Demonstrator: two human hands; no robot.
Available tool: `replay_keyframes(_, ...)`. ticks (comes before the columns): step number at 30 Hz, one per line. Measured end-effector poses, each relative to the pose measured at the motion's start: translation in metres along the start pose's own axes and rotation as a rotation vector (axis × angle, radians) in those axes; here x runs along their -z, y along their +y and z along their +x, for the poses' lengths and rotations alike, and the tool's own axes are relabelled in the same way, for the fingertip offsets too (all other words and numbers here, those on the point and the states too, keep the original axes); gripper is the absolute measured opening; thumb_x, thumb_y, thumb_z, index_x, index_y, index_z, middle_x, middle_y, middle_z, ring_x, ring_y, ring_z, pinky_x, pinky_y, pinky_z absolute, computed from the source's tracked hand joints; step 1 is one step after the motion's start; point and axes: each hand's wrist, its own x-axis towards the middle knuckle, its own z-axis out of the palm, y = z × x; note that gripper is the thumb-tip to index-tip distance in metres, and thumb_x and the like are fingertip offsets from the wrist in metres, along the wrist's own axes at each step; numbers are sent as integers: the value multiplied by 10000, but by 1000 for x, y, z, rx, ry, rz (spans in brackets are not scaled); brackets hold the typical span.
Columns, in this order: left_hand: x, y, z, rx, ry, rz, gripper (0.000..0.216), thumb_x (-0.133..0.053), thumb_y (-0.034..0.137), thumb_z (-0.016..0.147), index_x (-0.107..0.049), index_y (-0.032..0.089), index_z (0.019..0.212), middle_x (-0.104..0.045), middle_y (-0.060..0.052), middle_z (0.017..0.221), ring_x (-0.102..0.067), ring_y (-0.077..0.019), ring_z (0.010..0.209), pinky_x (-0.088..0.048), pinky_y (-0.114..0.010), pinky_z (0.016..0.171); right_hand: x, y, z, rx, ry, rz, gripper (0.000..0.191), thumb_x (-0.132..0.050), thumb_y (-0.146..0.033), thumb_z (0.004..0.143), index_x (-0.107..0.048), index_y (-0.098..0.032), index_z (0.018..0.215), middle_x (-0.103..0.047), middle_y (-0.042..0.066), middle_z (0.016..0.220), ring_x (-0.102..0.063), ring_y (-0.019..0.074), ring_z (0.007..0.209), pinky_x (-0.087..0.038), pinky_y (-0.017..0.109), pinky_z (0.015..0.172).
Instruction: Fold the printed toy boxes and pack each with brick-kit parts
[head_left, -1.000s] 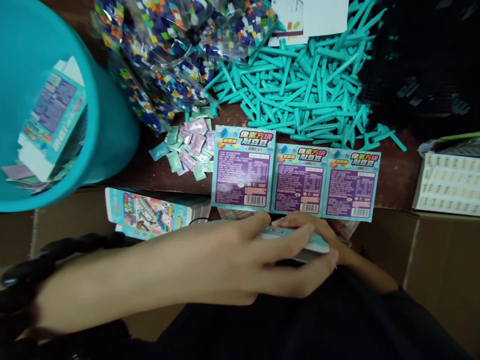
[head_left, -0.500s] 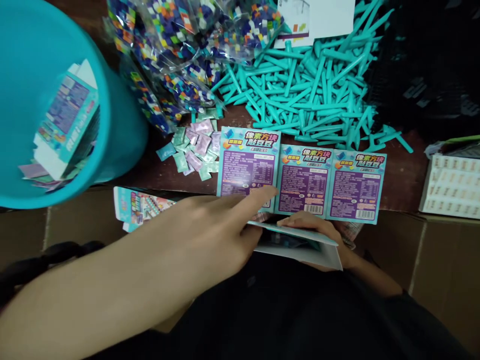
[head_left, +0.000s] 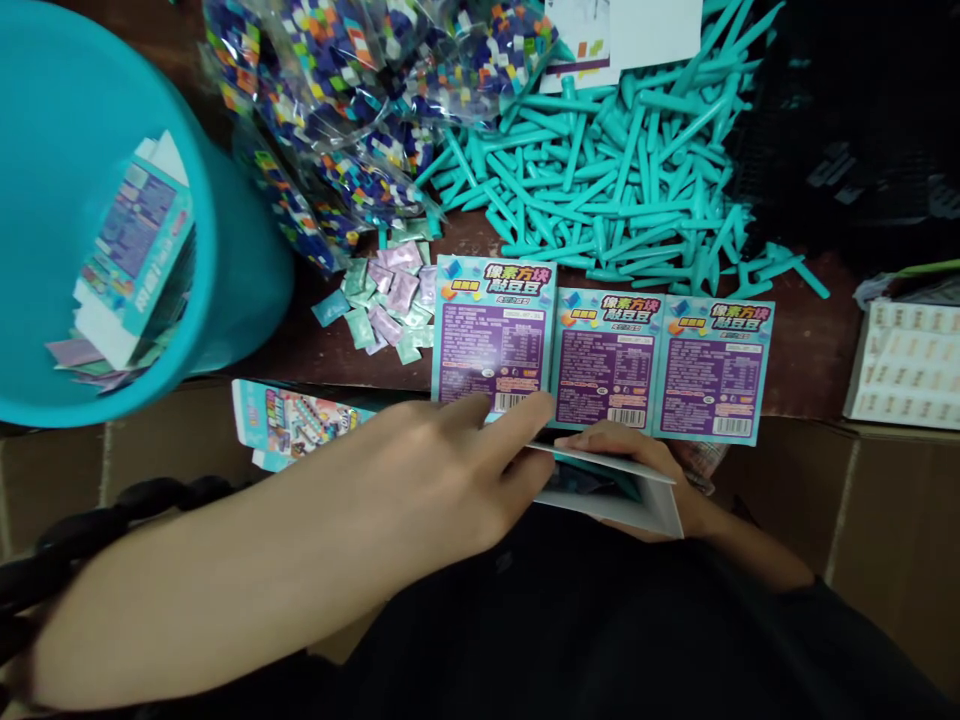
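Observation:
An open cardboard box (head_left: 622, 512), white inside, is held low in front of my body. Dark and teal contents show within it, too dim to name. Fingers of my right hand (head_left: 626, 442) wrap its right part, the thumb hidden beneath. At the left end, my left hand (head_left: 457, 470) is closed on the box, one bent finger raised above its edge. Just beyond the hands stand three upright teal-and-purple printed boxes, the left box (head_left: 495, 330), the middle box (head_left: 606, 360) and the right box (head_left: 711, 370).
A teal bucket (head_left: 247, 270) holds a printed box and sachets. Small sachets (head_left: 390, 295) lie on the table beside bags of coloured blocks (head_left: 345, 80). Teal plastic hammers (head_left: 615, 180) are piled behind. A flat printed carton (head_left: 300, 420) sits left; a white box (head_left: 907, 360) stands right.
My left hand has slid slightly right along the box, and its raised finger has bent more. The right hand keeps its hold. The whole view has shifted a little.

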Motion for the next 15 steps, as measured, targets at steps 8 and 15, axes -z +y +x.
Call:
replay_keyframes(8,-3,-5,0,-24,-43,-43,210,-495,47,873,-648,187,912,-722,-106,1107,-697,-198,725,-483,-264,469,0,-4,-4,-21,16,-21,654,-787,-305,882,-496,-272,1467,-680,102,1327,-677,241,1184,-557,389,1008)
replay_keyframes(15,-1,-7,-4,-45,-44,-54,259,-467,16,850,-648,191,911,-699,-80,1058,-611,-139,584,-433,-273,455,0,-3,-2,-14,-13,4,614,-736,-341,928,-476,-272,1480,-675,121,1335,-669,243,1213,-564,412,1010)
